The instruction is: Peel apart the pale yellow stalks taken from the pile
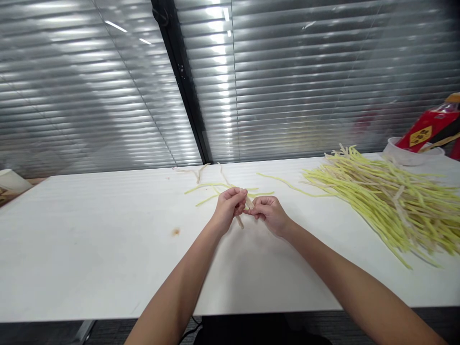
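Note:
My left hand [232,203] and my right hand [268,213] meet above the middle of the white table [108,249]. Both are closed in a pinch on a small bundle of beige pipe cleaners [248,202] between them. One beige end [240,222] pokes out below my left fingers. How the strands cross inside the fingers is hidden. Just behind the hands lie a few loose yellow pipe cleaners [204,185], with bent beige ones [198,175] farther back. A single long yellow pipe cleaner [287,184] stretches toward the right.
A big pile of yellow and beige pipe cleaners [388,201] covers the right side of the table. Behind it stand a clear plastic bowl [402,154] and a red package [424,128]. Window blinds [305,81] rise along the back edge. A brown stain [176,232] marks the tabletop.

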`<action>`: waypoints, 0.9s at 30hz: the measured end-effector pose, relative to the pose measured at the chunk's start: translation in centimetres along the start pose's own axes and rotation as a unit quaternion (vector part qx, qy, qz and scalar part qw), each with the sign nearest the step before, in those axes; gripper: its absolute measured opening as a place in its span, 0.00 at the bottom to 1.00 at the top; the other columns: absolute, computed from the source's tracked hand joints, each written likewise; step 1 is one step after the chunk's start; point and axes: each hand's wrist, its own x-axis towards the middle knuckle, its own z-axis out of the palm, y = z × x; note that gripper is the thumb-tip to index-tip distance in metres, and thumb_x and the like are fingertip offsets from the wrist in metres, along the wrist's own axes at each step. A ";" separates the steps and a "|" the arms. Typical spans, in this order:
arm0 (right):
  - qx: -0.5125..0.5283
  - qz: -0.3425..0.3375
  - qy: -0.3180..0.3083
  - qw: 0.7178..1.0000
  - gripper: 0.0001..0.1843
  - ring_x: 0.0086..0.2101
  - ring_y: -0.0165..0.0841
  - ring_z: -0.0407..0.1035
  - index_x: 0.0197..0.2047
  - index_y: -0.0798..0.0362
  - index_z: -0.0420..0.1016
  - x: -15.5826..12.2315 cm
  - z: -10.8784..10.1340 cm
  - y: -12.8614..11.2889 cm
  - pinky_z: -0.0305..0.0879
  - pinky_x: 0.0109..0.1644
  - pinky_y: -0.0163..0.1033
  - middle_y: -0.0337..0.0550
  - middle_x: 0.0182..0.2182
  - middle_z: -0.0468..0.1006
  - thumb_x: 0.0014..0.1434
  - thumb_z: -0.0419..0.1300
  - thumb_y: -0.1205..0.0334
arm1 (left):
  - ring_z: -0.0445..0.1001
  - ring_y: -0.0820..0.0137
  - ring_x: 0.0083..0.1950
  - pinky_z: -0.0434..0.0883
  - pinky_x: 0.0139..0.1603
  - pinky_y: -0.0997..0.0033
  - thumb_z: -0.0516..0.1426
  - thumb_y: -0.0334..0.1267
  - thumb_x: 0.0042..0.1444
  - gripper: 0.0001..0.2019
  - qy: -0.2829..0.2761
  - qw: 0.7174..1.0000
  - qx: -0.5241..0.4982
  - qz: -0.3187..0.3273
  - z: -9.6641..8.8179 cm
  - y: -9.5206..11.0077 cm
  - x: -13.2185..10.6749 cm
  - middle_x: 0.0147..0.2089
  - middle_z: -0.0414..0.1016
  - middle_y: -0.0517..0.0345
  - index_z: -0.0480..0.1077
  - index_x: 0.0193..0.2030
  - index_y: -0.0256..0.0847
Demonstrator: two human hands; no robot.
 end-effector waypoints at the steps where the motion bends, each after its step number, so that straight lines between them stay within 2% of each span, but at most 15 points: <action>1: -0.019 -0.007 0.003 1.000 0.14 0.20 0.24 0.58 0.13 0.54 0.63 0.0 -0.1 0.0 0.66 0.37 0.38 0.31 0.14 0.63 0.39 0.65 0.66 | 0.54 0.82 0.15 0.45 0.17 0.78 0.61 0.45 0.46 0.13 0.002 1.000 -0.001 -0.001 0.0 0.0 0.0 0.16 0.59 0.66 0.66 0.28 0.37; 5: -0.103 -0.041 0.011 0.994 0.12 0.24 0.27 0.62 0.16 0.54 0.66 0.0 -0.3 0.1 0.64 0.35 0.37 0.35 0.17 0.68 0.43 0.64 0.62 | 0.54 0.83 0.15 0.45 0.17 0.79 0.63 0.45 0.44 0.14 0.010 1.000 -0.017 0.002 0.0 0.0 0.0 0.18 0.62 0.66 0.64 0.27 0.37; 9: -0.138 -0.050 -0.003 0.989 0.10 0.25 0.28 0.65 0.20 0.55 0.71 -0.1 -0.2 0.1 0.63 0.33 0.36 0.38 0.20 0.72 0.45 0.64 0.59 | 0.54 0.83 0.15 0.46 0.17 0.79 0.63 0.44 0.43 0.14 0.019 0.999 -0.022 0.021 -0.1 0.2 0.1 0.15 0.59 0.68 0.63 0.27 0.38; 12: -0.114 -0.045 0.002 0.992 0.11 0.26 0.29 0.67 0.25 0.55 0.75 0.0 -0.1 0.2 0.65 0.35 0.37 0.39 0.22 0.74 0.47 0.64 0.55 | 0.54 0.83 0.15 0.47 0.17 0.79 0.63 0.43 0.43 0.14 0.035 0.998 -0.034 0.036 -0.3 0.3 0.3 0.16 0.59 0.68 0.63 0.26 0.38; 15: -0.045 -0.023 0.027 0.998 0.14 0.27 0.30 0.69 0.27 0.56 0.76 0.1 -0.2 0.2 0.67 0.39 0.39 0.39 0.24 0.74 0.48 0.63 0.52 | 0.54 0.83 0.16 0.47 0.17 0.80 0.63 0.42 0.44 0.14 0.046 0.997 -0.045 0.041 -0.5 0.4 0.4 0.17 0.61 0.67 0.62 0.25 0.37; 20: 0.027 0.015 0.020 0.999 0.17 0.28 0.29 0.71 0.35 0.53 0.75 0.1 -0.5 0.0 0.69 0.43 0.44 0.39 0.30 0.77 0.42 0.69 0.56 | 0.55 0.83 0.16 0.48 0.18 0.79 0.64 0.42 0.43 0.15 0.043 0.997 -0.045 0.036 -0.7 0.6 0.5 0.17 0.61 0.66 0.62 0.26 0.37; 24: -0.013 0.004 -0.002 1.000 0.23 0.30 0.31 0.71 0.42 0.53 0.74 -0.1 -0.3 -0.3 0.69 0.42 0.43 0.43 0.33 0.78 0.43 0.68 0.54 | 0.54 0.83 0.16 0.47 0.17 0.80 0.64 0.42 0.42 0.15 0.047 0.998 -0.037 0.037 -0.7 0.6 0.5 0.17 0.61 0.66 0.62 0.26 0.37; 27: -0.086 -0.024 -0.026 0.996 0.19 0.29 0.30 0.69 0.40 0.54 0.78 -0.2 0.0 -0.4 0.67 0.38 0.39 0.42 0.31 0.77 0.46 0.65 0.52 | 0.54 0.83 0.16 0.47 0.17 0.79 0.63 0.42 0.43 0.14 0.043 0.998 -0.028 0.048 -0.7 0.4 0.5 0.16 0.60 0.67 0.62 0.26 0.38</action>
